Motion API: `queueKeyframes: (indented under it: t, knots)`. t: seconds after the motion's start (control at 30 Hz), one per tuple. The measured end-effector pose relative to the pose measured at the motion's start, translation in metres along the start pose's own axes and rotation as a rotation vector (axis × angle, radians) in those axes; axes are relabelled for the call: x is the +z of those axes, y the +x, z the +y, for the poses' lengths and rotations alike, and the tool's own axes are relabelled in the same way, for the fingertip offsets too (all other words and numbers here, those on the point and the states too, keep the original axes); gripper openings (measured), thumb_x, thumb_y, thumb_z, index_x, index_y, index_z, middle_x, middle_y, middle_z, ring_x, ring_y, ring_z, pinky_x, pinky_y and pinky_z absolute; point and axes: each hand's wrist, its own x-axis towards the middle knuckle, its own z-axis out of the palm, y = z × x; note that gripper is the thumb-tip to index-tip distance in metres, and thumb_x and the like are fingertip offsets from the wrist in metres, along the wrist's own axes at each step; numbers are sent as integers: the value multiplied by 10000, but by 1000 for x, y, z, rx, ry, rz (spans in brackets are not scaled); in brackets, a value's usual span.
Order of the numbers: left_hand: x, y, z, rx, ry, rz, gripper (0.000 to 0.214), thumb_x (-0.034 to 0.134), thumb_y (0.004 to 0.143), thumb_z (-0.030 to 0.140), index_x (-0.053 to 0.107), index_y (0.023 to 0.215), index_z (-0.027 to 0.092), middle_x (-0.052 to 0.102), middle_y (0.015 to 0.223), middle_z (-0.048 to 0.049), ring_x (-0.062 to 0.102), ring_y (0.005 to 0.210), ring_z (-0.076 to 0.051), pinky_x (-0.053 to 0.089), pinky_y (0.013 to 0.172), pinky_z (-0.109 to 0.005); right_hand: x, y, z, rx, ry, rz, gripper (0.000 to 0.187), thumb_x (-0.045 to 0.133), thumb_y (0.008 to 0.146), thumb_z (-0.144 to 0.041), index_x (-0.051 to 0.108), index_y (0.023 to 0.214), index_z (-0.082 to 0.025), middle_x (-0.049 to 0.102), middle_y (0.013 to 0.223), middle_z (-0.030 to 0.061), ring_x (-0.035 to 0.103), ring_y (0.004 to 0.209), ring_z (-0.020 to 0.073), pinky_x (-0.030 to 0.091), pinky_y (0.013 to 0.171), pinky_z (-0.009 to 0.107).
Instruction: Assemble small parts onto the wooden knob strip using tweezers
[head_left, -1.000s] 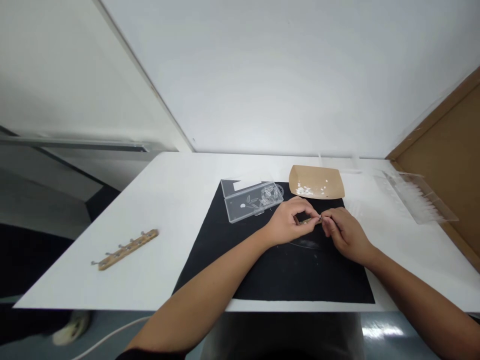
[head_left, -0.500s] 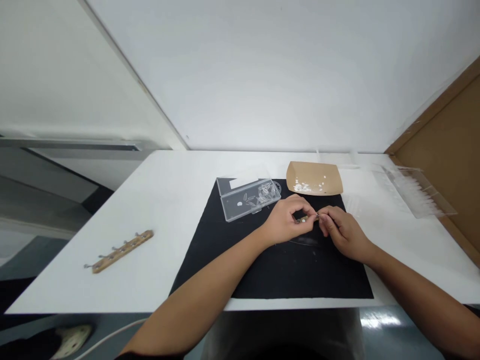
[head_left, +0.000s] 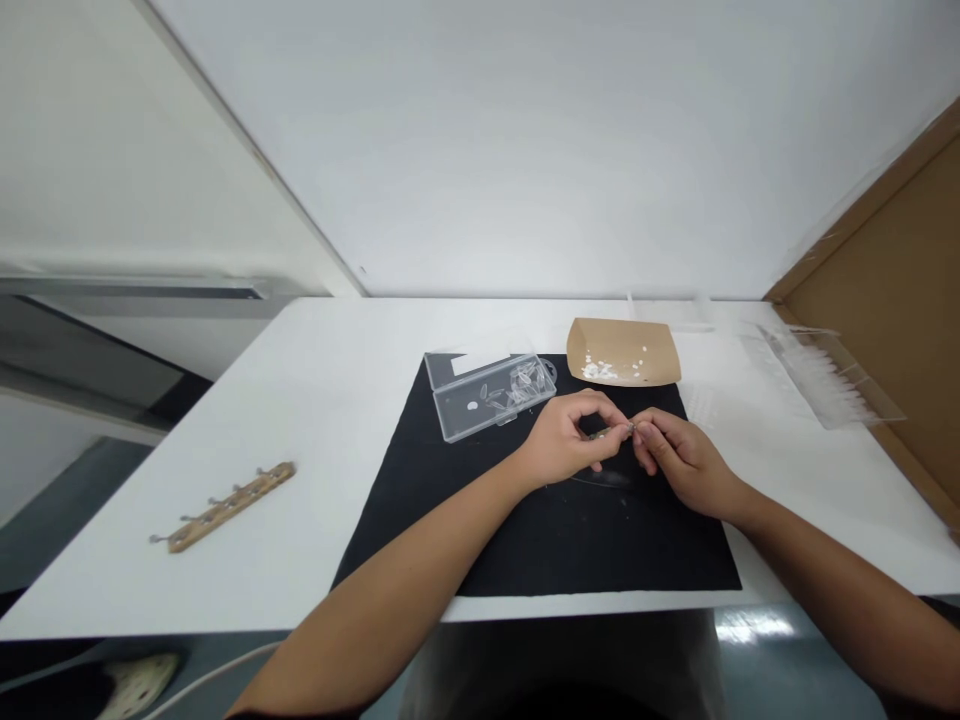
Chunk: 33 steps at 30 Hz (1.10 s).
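Wooden strip (head_left: 223,508) with a row of small metal hooks lies alone at the left of the white counter (head_left: 337,400), well apart from everything else. A black mat (head_left: 465,520) covers the middle of the counter. On the mat's far left corner sits a clear plastic box (head_left: 487,392), apparently open, with small clear parts inside.

Just right of the box, the left hand (head_left: 559,445) is raised slightly above the mat. Its fingers are curled, and its thumb and forefinger are closed on the left end of a small piece (head_left: 604,433). The piece is thin and short, and its exact kind is too small to tell. It is held between the two hands, over the mat and nearer the person than the brown paper tray (head_left: 622,352), which holds white scraps. The right hand (head_left: 679,462) meets the piece from the other side. Its fingertips are pinched on the right end and the other fingers are folded.

Handling, as judged: the piece looks light, slender and easy to drop or bend. Hold it at the ends with the fingertip pads, using low pinch force.

Further right, a clear plastic rack (head_left: 825,375) lies on the counter beside a brown board (head_left: 900,300).
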Motion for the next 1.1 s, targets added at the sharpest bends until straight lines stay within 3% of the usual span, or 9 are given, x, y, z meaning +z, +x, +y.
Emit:
queueKeyframes:
  t: [0.3,0.7,1.1]
  knots:
    - [-3,-1,0,-20,-88,-51,293,814,854,381,766,943,107,695,960,-75,677,658,-107,609,431,-173,0,0,0,21,118,-31,325,446,1116,-485,620,996,-239,559,662,-42,517,628,143,435,670,297]
    - [-10,-1,0,16,-125,-137,252,801,879,336,788,1015,124,682,1005,-84,705,721,-129,627,457,-178,-1,-3,0,-8,92,-29,275,464,1121,-437,652,1050,-249,559,663,-53,531,621,123,436,661,280]
    - [-11,2,-3,-48,-165,-185,333,851,847,419,792,962,112,663,950,-64,685,713,-127,607,431,-171,-3,-1,1,-162,-109,-4,209,467,1126,-328,657,1069,-263,580,638,-60,593,704,148,444,797,322]
